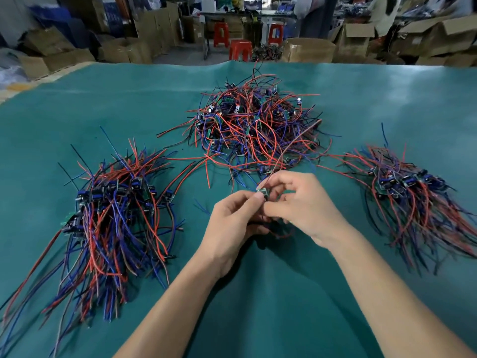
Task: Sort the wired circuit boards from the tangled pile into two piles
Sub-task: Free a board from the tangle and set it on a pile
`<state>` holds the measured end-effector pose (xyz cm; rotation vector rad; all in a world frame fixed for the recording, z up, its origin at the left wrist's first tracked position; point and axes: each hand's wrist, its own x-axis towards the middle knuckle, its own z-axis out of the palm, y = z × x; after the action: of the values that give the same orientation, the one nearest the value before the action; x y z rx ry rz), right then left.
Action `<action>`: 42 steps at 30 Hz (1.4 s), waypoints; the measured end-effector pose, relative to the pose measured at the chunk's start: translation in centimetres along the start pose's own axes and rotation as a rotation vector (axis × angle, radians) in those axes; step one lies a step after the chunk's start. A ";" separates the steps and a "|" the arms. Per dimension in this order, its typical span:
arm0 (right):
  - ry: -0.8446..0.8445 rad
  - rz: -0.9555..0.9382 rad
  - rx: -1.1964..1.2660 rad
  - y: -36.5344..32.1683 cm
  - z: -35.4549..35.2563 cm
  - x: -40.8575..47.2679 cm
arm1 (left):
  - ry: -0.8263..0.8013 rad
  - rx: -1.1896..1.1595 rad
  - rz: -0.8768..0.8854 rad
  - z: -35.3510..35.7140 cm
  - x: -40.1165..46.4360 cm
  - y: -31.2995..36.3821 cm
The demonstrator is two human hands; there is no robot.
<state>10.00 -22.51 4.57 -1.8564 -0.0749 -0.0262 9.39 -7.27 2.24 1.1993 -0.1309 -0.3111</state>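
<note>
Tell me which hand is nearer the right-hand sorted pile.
Right. The right hand sits at centre, pinching the board, with open mat between it and the right pile. The left hand is farther away, on the board's other side.

Head view looks down (and forward) over the table [361, 104].

Teal table [284, 293], three wired-board piles [255, 125]

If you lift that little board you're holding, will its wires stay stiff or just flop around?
Probably floppy: the wires in the tangled pile curve and droop loosely. The small board, pinched between the left hand and right hand, looks light. Its red wire still runs into the tangle and may snag.
</note>
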 end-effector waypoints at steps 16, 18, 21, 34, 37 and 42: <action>-0.093 0.075 0.438 -0.9 -0.6 -0.4 | -0.278 -0.124 -0.128 -0.9 -0.5 1.2; -0.080 0.076 0.428 -0.9 -0.5 -0.4 | -0.288 -0.135 -0.136 -0.8 -0.6 1.4; 0.027 0.104 0.360 -0.7 -0.6 -0.1 | -0.272 -0.124 -0.162 -0.6 -0.7 1.3; -0.055 0.088 0.175 0.0 -0.9 -0.1 | -0.068 0.009 0.044 -0.9 0.1 0.0; 0.012 -0.047 0.022 0.2 -0.7 -0.2 | -0.065 0.014 0.063 -1.1 0.3 -0.4; 0.016 -0.097 0.014 -0.1 -1.1 -0.4 | -0.061 0.024 0.037 -1.1 0.2 -0.5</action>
<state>9.65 -23.57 4.92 -1.8366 -0.1532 -0.1077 9.74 -6.52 1.41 1.2105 -0.2100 -0.3149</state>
